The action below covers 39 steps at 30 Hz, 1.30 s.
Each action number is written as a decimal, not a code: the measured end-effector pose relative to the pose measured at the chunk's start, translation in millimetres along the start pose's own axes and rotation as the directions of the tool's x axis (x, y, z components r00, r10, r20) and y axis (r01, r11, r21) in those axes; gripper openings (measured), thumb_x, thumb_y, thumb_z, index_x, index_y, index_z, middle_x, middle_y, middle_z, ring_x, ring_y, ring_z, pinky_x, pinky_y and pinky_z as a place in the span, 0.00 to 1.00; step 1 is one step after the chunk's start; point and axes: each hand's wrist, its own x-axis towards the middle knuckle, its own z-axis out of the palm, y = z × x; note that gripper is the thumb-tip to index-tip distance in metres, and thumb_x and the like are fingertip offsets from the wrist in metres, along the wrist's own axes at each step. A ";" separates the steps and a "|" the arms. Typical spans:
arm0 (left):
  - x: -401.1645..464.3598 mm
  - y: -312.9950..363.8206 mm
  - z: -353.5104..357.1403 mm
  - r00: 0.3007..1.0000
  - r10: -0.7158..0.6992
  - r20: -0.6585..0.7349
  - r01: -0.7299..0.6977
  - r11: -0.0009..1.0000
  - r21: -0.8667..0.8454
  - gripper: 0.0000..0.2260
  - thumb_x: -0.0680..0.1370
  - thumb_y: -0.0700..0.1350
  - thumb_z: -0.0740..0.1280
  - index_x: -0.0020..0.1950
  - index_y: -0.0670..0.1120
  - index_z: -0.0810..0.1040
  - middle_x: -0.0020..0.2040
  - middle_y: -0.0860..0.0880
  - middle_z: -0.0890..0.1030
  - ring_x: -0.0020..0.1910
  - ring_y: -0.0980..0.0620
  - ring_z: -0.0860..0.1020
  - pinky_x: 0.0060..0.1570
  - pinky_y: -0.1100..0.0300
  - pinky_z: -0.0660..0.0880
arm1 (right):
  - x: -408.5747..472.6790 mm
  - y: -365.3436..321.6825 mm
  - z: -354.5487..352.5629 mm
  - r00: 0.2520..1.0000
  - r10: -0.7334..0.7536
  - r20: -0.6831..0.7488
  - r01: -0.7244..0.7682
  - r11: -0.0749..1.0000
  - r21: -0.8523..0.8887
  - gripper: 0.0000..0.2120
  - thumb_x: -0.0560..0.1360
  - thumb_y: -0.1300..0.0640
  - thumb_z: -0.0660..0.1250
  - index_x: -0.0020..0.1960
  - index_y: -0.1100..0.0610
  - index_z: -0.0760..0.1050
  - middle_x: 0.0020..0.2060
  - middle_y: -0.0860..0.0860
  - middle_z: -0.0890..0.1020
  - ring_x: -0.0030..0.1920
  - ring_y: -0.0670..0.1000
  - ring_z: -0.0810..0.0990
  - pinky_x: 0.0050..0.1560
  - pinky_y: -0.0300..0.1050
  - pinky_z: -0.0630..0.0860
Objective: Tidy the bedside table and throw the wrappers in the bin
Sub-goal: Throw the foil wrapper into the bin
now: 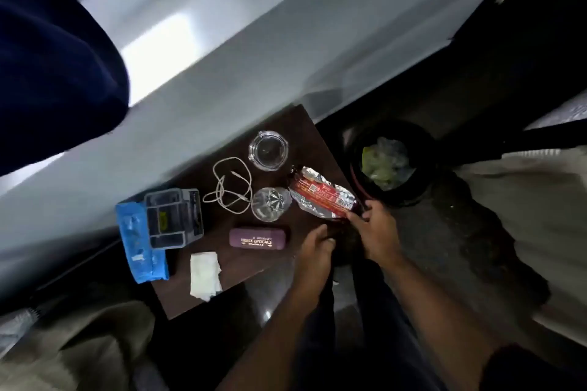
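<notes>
Bedside table point(286, 124), dark wood. Red-and-foil wrapper point(320, 192) at its right edge, next to the bin point(422, 168); right hand point(376, 232) pinches the wrapper's near end. Left hand point(314, 247) rests at the table edge, fingers curled, apparently empty though blurred. Also on top: ashtray point(268, 149), glass point(270, 202), cable point(230, 184), spectacle case point(259, 238), tissue point(205, 274), blue packet point(139, 244), clear box point(173, 216).
</notes>
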 end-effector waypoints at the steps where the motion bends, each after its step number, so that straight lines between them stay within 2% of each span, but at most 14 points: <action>1: 14.0 -5.8 2.1 1.000 0.001 -0.023 -0.001 1.000 -0.026 0.17 0.72 0.46 0.66 0.60 0.55 0.81 0.61 0.47 0.84 0.64 0.43 0.82 0.69 0.42 0.75 | 7.0 2.5 3.2 0.999 0.021 -0.035 -0.020 0.999 0.037 0.31 0.72 0.42 0.72 0.69 0.56 0.71 0.52 0.54 0.84 0.54 0.57 0.83 0.59 0.57 0.78; 4: 28.5 -1.5 -0.4 0.997 -0.057 -0.052 0.055 0.998 -0.041 0.15 0.71 0.48 0.64 0.56 0.56 0.80 0.58 0.45 0.85 0.62 0.38 0.82 0.66 0.38 0.76 | 17.1 0.8 8.1 0.994 0.092 -0.061 -0.087 0.993 0.082 0.31 0.67 0.31 0.65 0.65 0.47 0.70 0.42 0.46 0.85 0.47 0.54 0.85 0.53 0.59 0.81; 7: 30.5 7.1 0.6 0.997 -0.061 -0.055 0.058 0.997 -0.046 0.21 0.73 0.48 0.65 0.67 0.56 0.76 0.66 0.48 0.82 0.66 0.45 0.80 0.70 0.41 0.74 | 28.3 10.1 19.5 0.986 0.140 -0.095 -0.129 0.986 0.109 0.32 0.64 0.26 0.64 0.62 0.43 0.71 0.45 0.47 0.86 0.45 0.54 0.86 0.50 0.59 0.83; 9: 33.7 9.6 2.6 0.999 -0.022 -0.043 0.021 0.999 -0.044 0.23 0.74 0.47 0.65 0.70 0.52 0.76 0.68 0.49 0.81 0.68 0.47 0.79 0.72 0.42 0.72 | 26.3 0.0 21.1 0.985 0.142 -0.097 -0.127 0.982 0.141 0.30 0.67 0.32 0.69 0.63 0.47 0.74 0.48 0.49 0.87 0.47 0.54 0.86 0.52 0.58 0.82; 12: 44.8 6.8 6.8 1.000 0.027 -0.016 -0.026 0.999 0.022 0.25 0.71 0.52 0.64 0.69 0.52 0.78 0.62 0.47 0.85 0.63 0.47 0.82 0.69 0.41 0.74 | 24.8 -11.1 24.4 0.983 0.130 -0.128 -0.108 0.980 0.166 0.22 0.70 0.49 0.74 0.62 0.54 0.78 0.50 0.53 0.87 0.48 0.55 0.86 0.54 0.56 0.82; 17: 61.9 -14.4 20.1 0.997 0.058 0.059 -0.065 0.990 0.129 0.24 0.74 0.54 0.64 0.70 0.60 0.75 0.69 0.48 0.80 0.68 0.43 0.78 0.70 0.35 0.73 | 31.4 -0.6 4.7 0.965 0.215 -0.152 -0.159 0.936 0.313 0.12 0.72 0.60 0.75 0.55 0.56 0.83 0.42 0.52 0.87 0.39 0.52 0.87 0.43 0.56 0.85; 19: 37.5 12.3 33.9 0.991 0.123 0.060 -0.131 0.979 0.158 0.23 0.77 0.49 0.65 0.73 0.57 0.74 0.72 0.51 0.77 0.70 0.48 0.77 0.72 0.45 0.72 | 27.6 6.4 -17.0 0.950 0.254 -0.183 -0.173 0.912 0.372 0.11 0.72 0.61 0.75 0.54 0.57 0.83 0.41 0.53 0.87 0.34 0.48 0.86 0.35 0.48 0.84; 21: 22.9 29.2 47.8 0.974 0.205 0.093 -0.218 0.963 0.160 0.22 0.81 0.40 0.64 0.75 0.53 0.73 0.74 0.55 0.74 0.69 0.59 0.74 0.70 0.61 0.69 | 22.5 16.6 -39.9 0.931 0.275 -0.239 -0.156 0.894 0.419 0.11 0.73 0.62 0.74 0.55 0.60 0.82 0.41 0.54 0.87 0.34 0.48 0.86 0.32 0.45 0.83; 23: 19.9 35.8 59.0 0.958 0.249 0.142 -0.271 0.949 0.164 0.22 0.82 0.37 0.63 0.75 0.52 0.74 0.74 0.58 0.73 0.69 0.66 0.72 0.69 0.66 0.67 | 19.1 25.0 -59.1 0.911 0.307 -0.277 -0.154 0.873 0.463 0.10 0.74 0.63 0.73 0.55 0.60 0.82 0.41 0.53 0.87 0.35 0.50 0.87 0.33 0.48 0.84; 28: 18.6 53.6 85.0 0.939 0.241 0.244 -0.281 0.949 0.144 0.19 0.83 0.39 0.63 0.73 0.50 0.77 0.73 0.57 0.76 0.69 0.65 0.73 0.74 0.61 0.67 | 31.5 41.0 -95.9 0.851 0.362 -0.380 -0.156 0.866 0.476 0.09 0.74 0.64 0.72 0.54 0.60 0.82 0.37 0.50 0.86 0.31 0.48 0.86 0.35 0.51 0.85; 33: 18.6 60.5 95.4 0.911 0.202 0.359 -0.302 0.921 0.248 0.16 0.83 0.38 0.63 0.69 0.47 0.80 0.68 0.56 0.80 0.69 0.61 0.75 0.63 0.78 0.68 | 60.4 50.7 -113.4 0.813 0.402 -0.421 -0.195 0.869 0.454 0.12 0.76 0.64 0.71 0.58 0.64 0.80 0.44 0.55 0.86 0.33 0.51 0.87 0.32 0.47 0.85; 35: 18.7 57.9 93.1 0.901 0.186 0.392 -0.313 0.904 0.290 0.15 0.84 0.38 0.62 0.68 0.47 0.81 0.68 0.55 0.81 0.69 0.57 0.77 0.68 0.72 0.70 | 72.9 52.0 -112.3 0.795 0.417 -0.441 -0.214 0.873 0.439 0.12 0.75 0.64 0.71 0.58 0.64 0.80 0.43 0.55 0.85 0.36 0.54 0.87 0.31 0.44 0.84; 37: 20.2 54.7 88.1 0.898 0.155 0.412 -0.298 0.903 0.310 0.16 0.84 0.38 0.61 0.68 0.47 0.81 0.68 0.54 0.81 0.68 0.54 0.78 0.71 0.63 0.72 | 87.4 54.9 -106.8 0.785 0.408 -0.466 -0.212 0.884 0.417 0.13 0.73 0.60 0.72 0.57 0.62 0.81 0.44 0.55 0.87 0.40 0.57 0.87 0.39 0.52 0.86; 39: 22.5 50.7 84.4 0.900 0.148 0.410 -0.291 0.904 0.313 0.15 0.84 0.37 0.60 0.68 0.45 0.80 0.68 0.52 0.81 0.68 0.52 0.78 0.67 0.65 0.73 | 97.8 54.9 -101.9 0.784 0.419 -0.457 -0.226 0.880 0.419 0.17 0.72 0.56 0.73 0.59 0.61 0.81 0.45 0.58 0.87 0.44 0.59 0.87 0.47 0.58 0.85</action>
